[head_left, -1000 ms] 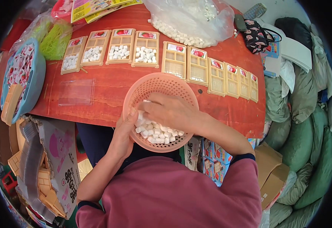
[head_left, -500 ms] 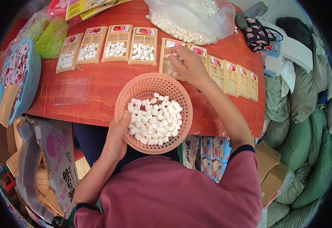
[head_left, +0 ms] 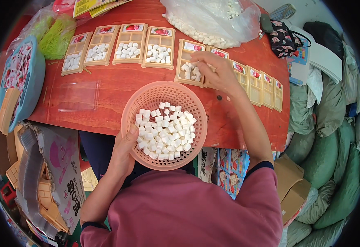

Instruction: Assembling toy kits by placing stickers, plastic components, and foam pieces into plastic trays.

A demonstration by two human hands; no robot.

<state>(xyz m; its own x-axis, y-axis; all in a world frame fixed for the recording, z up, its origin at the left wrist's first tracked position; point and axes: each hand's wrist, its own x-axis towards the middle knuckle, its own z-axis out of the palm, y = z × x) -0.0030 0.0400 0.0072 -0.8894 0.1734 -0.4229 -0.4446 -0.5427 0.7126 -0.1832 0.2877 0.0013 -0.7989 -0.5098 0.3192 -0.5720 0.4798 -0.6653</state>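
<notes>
My left hand [head_left: 125, 149] grips the rim of a round pink perforated basket [head_left: 131, 103], thumb over its edge. Many small white marshmallows [head_left: 167, 133] lie inside it. Beyond the basket, my right hand [head_left: 219, 73] hovers over a beige compartment tray [head_left: 181, 61], its fingers apart and partly curled. Several marshmallows [head_left: 191, 72] are heaped in that tray's lower part, just under the fingertips. To the left stand more trays, among them one [head_left: 160, 40], each with a strawberry picture card and marshmallows in the near section.
Smaller-looking trays [head_left: 255, 88] with cards run on to the right. A plastic bag of marshmallows [head_left: 213, 24] lies at the back. A blue basin [head_left: 36, 82] of printed packets stands left, beside green shreds [head_left: 56, 41]. A clear plastic lid [head_left: 79, 96] lies on the red table [head_left: 106, 121].
My right hand has moved slightly right and its fingers have loosened; more marshmallows now show in the tray below it. The basket has shifted slightly left and down.
</notes>
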